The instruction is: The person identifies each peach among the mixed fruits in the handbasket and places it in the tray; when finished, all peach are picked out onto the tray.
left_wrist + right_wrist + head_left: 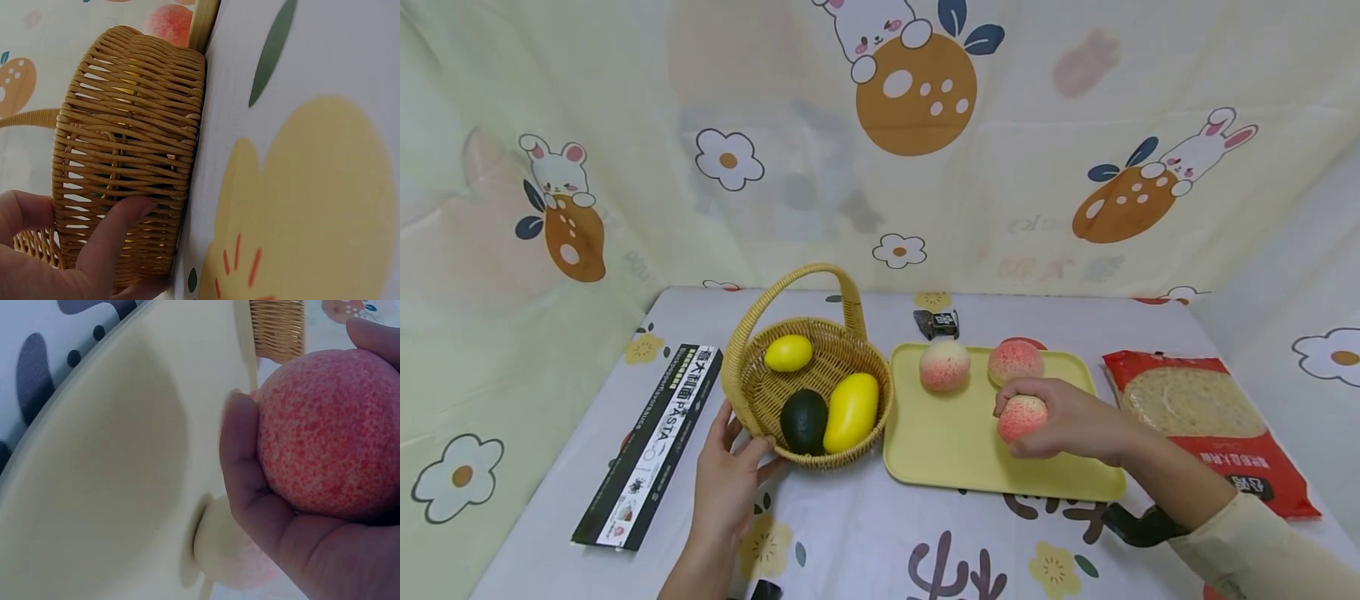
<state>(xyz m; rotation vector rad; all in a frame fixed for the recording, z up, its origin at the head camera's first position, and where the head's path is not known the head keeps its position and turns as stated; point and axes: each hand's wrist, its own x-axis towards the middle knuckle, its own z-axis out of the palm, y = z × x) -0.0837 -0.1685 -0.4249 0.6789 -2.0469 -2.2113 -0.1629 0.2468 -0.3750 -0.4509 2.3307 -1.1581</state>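
A wicker basket point(850, 333) with a tall handle holds a lemon point(789, 353), a dark green avocado point(804, 422) and a yellow mango point(852, 412). My left hand point(727, 477) grips the basket's near left side; in the left wrist view its thumb point(115, 234) lies against the woven wall. Over the yellow tray point(940, 454), my right hand point(1067, 417) holds a pink speckled peach point(1022, 418) between thumb and fingers. The right wrist view shows this peach point(331, 437) raised off the tray. Two more peaches, one pale-topped point(944, 366) and one pinker point(1015, 361), sit along the tray's back edge.
Left of the basket lies a long black-and-white pasta box point(651, 446). A red bag point(1202, 400) with a see-through window is right of the tray. Behind the tray sits a small black item point(937, 323). Patterned cloth point(805, 208) encloses the table's back and sides.
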